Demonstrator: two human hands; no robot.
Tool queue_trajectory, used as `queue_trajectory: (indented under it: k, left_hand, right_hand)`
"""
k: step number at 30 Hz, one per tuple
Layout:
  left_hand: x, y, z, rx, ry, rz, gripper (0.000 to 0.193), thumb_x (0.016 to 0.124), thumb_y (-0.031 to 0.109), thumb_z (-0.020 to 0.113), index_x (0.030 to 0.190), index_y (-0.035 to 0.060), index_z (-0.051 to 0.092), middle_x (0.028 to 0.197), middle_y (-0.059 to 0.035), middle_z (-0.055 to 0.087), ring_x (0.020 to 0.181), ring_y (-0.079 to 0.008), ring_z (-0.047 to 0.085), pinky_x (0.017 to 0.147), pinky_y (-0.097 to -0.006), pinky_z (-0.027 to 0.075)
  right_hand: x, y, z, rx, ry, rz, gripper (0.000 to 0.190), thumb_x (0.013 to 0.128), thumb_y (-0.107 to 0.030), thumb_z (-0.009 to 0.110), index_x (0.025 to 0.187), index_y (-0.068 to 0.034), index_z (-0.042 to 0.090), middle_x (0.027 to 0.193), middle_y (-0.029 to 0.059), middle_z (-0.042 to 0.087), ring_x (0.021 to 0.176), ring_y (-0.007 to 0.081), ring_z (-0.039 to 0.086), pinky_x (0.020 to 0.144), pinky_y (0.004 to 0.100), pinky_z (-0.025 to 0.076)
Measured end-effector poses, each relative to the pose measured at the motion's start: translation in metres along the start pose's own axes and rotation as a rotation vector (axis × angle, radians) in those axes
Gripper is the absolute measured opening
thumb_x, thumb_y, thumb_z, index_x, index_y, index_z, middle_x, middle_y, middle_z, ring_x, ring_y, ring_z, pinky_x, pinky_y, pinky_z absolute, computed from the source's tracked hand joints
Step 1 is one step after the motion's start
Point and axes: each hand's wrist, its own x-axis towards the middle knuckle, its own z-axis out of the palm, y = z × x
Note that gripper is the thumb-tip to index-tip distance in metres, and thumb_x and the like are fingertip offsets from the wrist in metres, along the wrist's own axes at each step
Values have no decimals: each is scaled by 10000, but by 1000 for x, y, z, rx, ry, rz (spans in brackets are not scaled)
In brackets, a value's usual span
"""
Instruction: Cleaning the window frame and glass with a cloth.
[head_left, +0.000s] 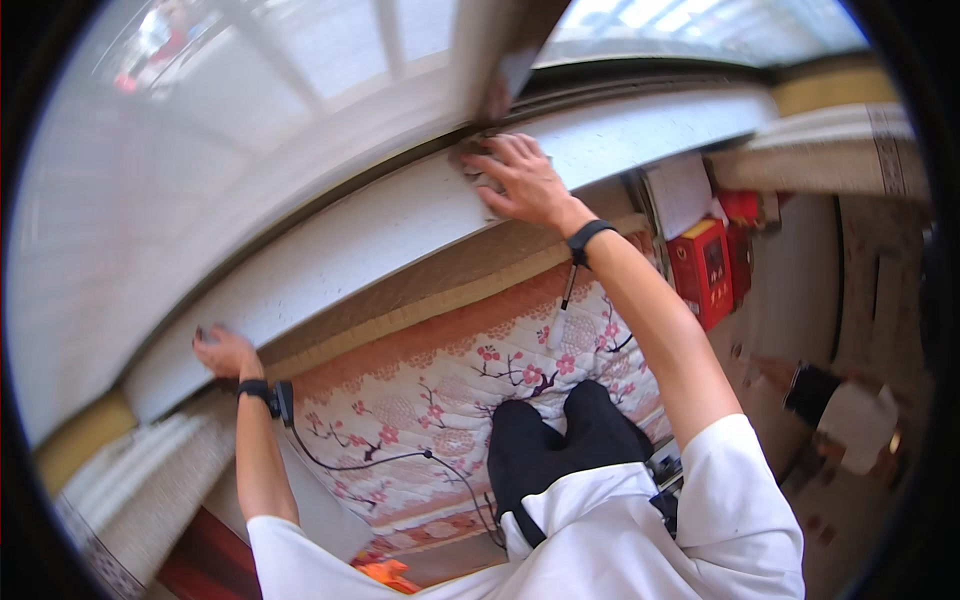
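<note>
A long white windowsill (360, 240) runs diagonally below the window. My right hand (529, 180) lies on it with fingers spread, pressing a crumpled greyish cloth (474, 166) against the surface near the window frame. Most of the cloth is hidden under the palm. Toward the sill's left end, my left hand (225, 351) rests at the edge, its fingers blurred and seemingly holding nothing. Each wrist wears a black strap, and a cable (360, 466) leads from the left one. Small dark specks dot the sill.
I kneel on a floral quilted cover (420, 420) beneath the sill. Window glass (225, 150) stands close behind it. Curtains (817, 154) hang at both ends. Red boxes (701, 270) and papers (679, 195) stand to the right. Another person (855, 420) is in the room behind.
</note>
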Motion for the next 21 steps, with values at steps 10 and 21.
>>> queue_trajectory:
  k: [10, 21]
  left_hand:
    - [-4, -18, -9, 29, -80, -15, 340, 889, 241, 536, 1130, 4, 566, 1140, -195, 593, 1072, -365, 542, 935, -442, 401]
    - [-60, 107, -50, -257, -467, 394, 291, 799, 17, 482, 1075, -31, 561, 1077, -183, 589, 1045, -352, 539, 951, -422, 393]
  right_hand:
    - [-11, -3, 7, -17, 63, -8, 399, 812, -414, 581, 1136, -183, 609, 1168, 88, 552, 1147, 238, 490, 1028, 438, 330]
    - [-6, -2, 14, 126, 119, -24, 374, 769, -383, 634, 1064, -154, 620, 1138, 86, 555, 1129, 240, 495, 1024, 438, 331]
